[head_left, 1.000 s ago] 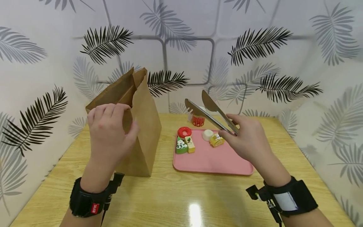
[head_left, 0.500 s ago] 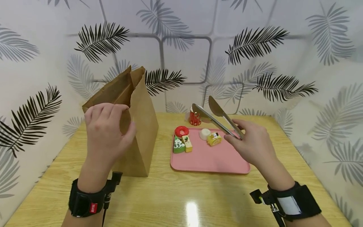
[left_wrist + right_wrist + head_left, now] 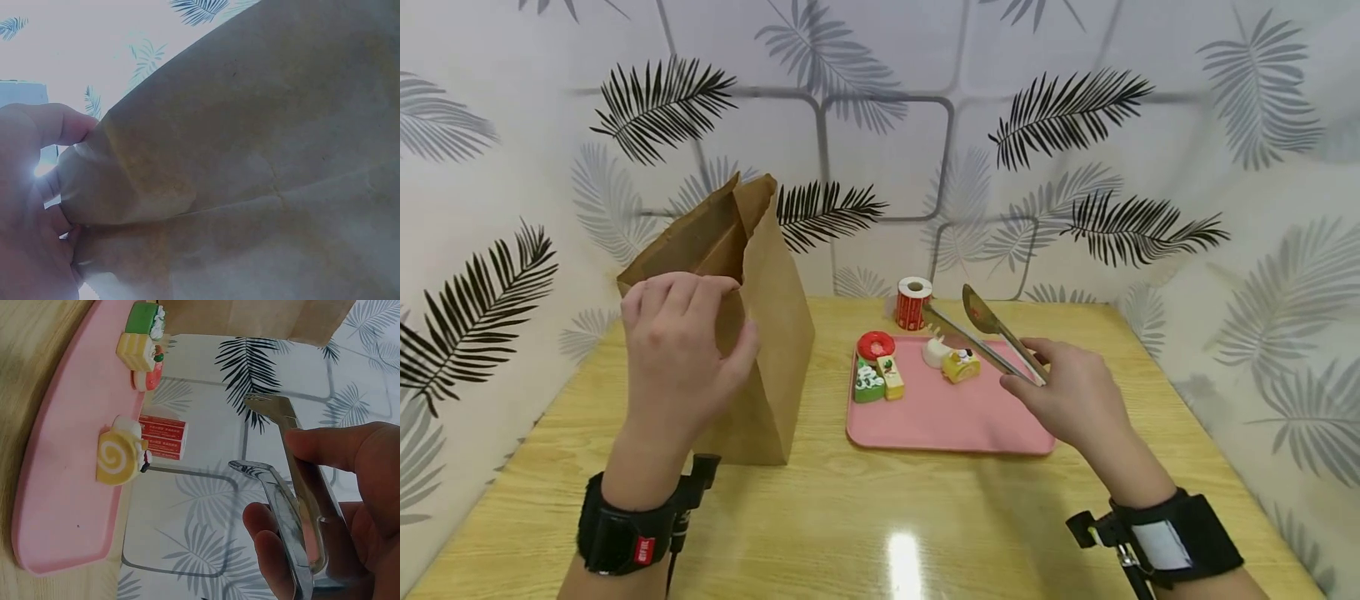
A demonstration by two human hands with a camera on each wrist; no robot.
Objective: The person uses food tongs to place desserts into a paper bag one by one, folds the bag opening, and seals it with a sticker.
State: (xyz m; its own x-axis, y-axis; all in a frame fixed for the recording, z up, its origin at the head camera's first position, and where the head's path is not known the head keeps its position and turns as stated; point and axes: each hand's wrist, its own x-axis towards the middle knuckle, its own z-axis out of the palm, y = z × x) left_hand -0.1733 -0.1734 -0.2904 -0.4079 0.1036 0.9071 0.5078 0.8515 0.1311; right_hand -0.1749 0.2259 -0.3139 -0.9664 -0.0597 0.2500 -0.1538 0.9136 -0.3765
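One yellow roll cake (image 3: 961,367) lies forward-left of my right hand (image 3: 1078,400), the nearer, curled round parted tongs (image 3: 312,487) slanting that way; my left hand (image 3: 681,342) pinches the paper bag (image 3: 778,333).

head cam's looking forward and down, left wrist cam's crowding the bag (image 3: 250,144), right one's seeing the tray (image 3: 62,487) sideways, head's sharing it
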